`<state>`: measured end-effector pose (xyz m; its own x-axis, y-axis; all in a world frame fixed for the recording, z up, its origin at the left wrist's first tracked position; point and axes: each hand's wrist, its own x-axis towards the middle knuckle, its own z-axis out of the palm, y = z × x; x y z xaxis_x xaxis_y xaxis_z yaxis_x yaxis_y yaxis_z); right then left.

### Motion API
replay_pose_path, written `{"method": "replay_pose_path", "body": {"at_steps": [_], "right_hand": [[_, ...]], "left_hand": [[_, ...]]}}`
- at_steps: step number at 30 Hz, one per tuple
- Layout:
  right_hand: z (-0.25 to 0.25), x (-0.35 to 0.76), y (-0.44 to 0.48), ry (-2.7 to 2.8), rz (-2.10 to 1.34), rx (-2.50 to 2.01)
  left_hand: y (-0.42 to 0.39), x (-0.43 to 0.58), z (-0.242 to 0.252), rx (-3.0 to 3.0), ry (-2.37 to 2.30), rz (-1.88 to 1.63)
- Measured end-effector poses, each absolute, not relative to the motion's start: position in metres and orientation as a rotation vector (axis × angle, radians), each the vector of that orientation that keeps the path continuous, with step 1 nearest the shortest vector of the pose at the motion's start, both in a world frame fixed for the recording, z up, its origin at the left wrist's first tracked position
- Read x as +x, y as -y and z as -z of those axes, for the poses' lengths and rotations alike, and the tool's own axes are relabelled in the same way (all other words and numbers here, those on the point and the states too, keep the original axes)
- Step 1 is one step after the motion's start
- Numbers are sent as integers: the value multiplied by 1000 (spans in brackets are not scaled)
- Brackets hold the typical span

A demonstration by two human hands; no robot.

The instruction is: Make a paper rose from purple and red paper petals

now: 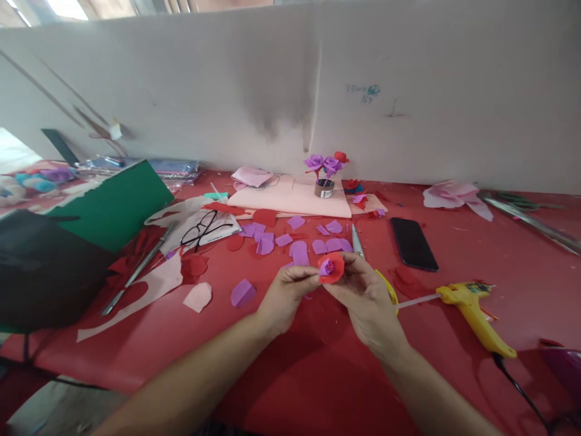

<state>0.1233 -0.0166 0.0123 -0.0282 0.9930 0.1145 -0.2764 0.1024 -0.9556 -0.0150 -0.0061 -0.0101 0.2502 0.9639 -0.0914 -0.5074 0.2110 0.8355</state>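
Note:
Between my two hands is a small craft flower (332, 270), with a purple rolled centre and a red petal round it. My left hand (290, 290) pinches its left side between thumb and fingers. My right hand (363, 290) has its fingers closed round the right side and back. Just beyond my hands lie cut purple petals (299, 252) and a pair of scissors with yellow handles (389, 289), partly hidden by my right hand. A single purple piece (243, 293) rests left of my left hand.
A yellow glue gun (474, 315) and a black phone (414, 243) lie to the right. Finished purple and red flowers (324, 163) stand in a small round holder (324, 189) at the back. Eyeglasses (202, 230), a metal rod (136, 271) and paper scraps are on the left.

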Motion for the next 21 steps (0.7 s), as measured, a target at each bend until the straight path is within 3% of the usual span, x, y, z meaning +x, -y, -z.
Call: {"method": "replay_pose_path", "body": {"at_steps": [21], "right_hand": [[-7, 129, 9, 1360, -1143, -874]], "left_hand": [[4, -18, 13, 779, -694, -1056]]}}
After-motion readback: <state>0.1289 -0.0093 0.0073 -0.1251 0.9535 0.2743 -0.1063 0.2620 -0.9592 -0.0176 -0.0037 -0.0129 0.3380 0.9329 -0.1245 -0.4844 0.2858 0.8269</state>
